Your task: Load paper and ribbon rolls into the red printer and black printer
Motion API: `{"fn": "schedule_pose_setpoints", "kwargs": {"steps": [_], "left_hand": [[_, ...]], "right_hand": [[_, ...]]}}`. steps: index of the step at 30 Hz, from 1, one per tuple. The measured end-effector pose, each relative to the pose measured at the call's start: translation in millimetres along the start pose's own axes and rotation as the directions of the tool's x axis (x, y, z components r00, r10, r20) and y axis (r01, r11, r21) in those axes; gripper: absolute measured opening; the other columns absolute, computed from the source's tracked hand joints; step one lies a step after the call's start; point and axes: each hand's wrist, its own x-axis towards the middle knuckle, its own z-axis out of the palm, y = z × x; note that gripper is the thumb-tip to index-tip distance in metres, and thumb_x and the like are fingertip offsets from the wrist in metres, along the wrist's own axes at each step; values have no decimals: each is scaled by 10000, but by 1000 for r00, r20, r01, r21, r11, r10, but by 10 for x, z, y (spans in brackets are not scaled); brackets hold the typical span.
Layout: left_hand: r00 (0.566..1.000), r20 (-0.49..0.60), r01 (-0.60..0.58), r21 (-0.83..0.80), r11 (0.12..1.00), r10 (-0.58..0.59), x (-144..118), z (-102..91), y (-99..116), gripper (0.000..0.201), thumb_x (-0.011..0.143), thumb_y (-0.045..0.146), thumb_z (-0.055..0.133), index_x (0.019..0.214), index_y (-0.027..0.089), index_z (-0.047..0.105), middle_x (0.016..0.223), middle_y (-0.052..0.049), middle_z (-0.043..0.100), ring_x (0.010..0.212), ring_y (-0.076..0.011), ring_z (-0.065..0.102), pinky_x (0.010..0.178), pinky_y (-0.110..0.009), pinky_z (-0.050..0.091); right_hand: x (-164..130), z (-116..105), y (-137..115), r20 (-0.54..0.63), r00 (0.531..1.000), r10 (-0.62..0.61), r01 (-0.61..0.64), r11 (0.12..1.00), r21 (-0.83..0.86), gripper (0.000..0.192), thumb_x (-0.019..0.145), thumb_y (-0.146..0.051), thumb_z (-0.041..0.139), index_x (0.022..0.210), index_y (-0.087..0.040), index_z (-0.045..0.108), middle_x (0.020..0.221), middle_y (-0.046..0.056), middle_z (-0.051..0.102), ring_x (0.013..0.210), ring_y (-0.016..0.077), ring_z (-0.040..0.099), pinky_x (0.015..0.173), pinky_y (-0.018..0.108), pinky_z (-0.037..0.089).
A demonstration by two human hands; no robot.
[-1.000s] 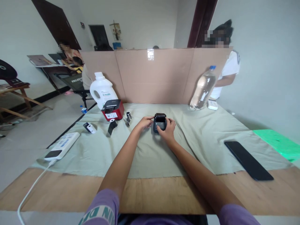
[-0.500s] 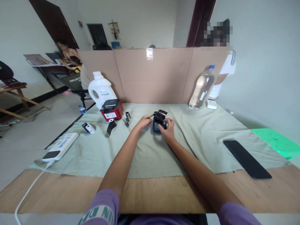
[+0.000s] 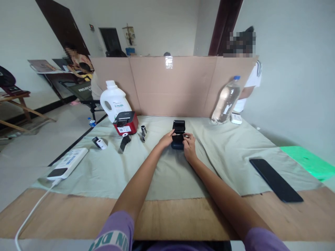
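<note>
A small black portable printer (image 3: pixel 178 146) rests on the cloth in front of me, its lid (image 3: pixel 179 124) raised. A dark paper strip (image 3: pixel 178 137) lies across its opening, between my hands. My left hand (image 3: pixel 165 139) is closed at the printer's left side, a fingertip near the hinge. On the other side, my right hand (image 3: pixel 190 146) pinches the strip's right edge with thumb and fingers. Whether the left fingers also hold the strip is too small to tell. Inside the printer, the roll is hidden.
To the left stand a red and black printer (image 3: pixel 127 124), a white jug (image 3: pixel 115 101), paper rolls (image 3: pixel 101 143) and a power bank (image 3: pixel 68 163) with a cable. A water bottle (image 3: pixel 226 101) and a phone (image 3: pixel 275 179) are on the right. A cardboard screen (image 3: pixel 172 87) closes off the back.
The dark strip, curled up over the printer before, now lies lower across its opening, and the raised lid shows behind it. My right thumb has left the printer's front.
</note>
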Motion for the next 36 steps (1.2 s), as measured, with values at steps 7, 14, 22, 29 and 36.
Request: {"fn": "schedule_pose_setpoints", "kwargs": {"steps": [7, 14, 22, 29, 36], "left_hand": [[998, 53, -22, -5, 1000, 22, -61, 6, 17, 704, 862, 413, 643, 1508, 189, 479, 1602, -123, 416, 1471, -300, 410, 1207, -394, 289], [990, 23, -138, -113, 984, 141, -400, 26, 6, 792, 806, 298, 731, 1535, 194, 437, 1325, -119, 647, 1184, -277, 607, 1039, -371, 463], [988, -33, -149, -3, 989, 149, -768, -7, -51, 768, 838, 283, 710, 1545, 177, 428, 945, -60, 606, 797, -182, 562, 835, -334, 504], [969, -238, -127, -233, 964, 70, -819, -104, 76, 535, 908, 244, 608, 1430, 149, 538, 929, -31, 595, 758, -132, 515, 778, -252, 470], [946, -260, -259, -244, 935, 194, -717, -563, 523, 358, 946, 366, 551, 1183, 136, 688, 873, -41, 660, 752, -133, 571, 693, -232, 456]], "right_hand": [[246, -186, 52, -1, 1000, -15, 15, 1000, 11, 384, 858, -254, 415, 749, -221, 781, 1122, 91, 652, 1100, 247, 552, 1031, 403, 410], [951, -200, 75, 306, 924, 229, -31, 842, -538, 128, 731, -259, 694, 766, -253, 818, 946, 82, 678, 1038, 280, 613, 994, 444, 453], [1269, 75, -142, 483, 850, 211, 113, 822, -558, 144, 549, -212, 836, 658, -259, 754, 854, 54, 704, 930, 259, 635, 906, 449, 488], [1277, -232, -457, 458, 848, 268, 81, 788, -611, 273, 613, -145, 776, 877, -213, 758, 972, 91, 715, 933, 285, 650, 836, 402, 493], [930, -231, -971, 618, 786, -21, 203, 953, -225, 195, 761, -154, 620, 946, -212, 643, 853, 21, 693, 765, 194, 617, 690, 296, 453]]}}
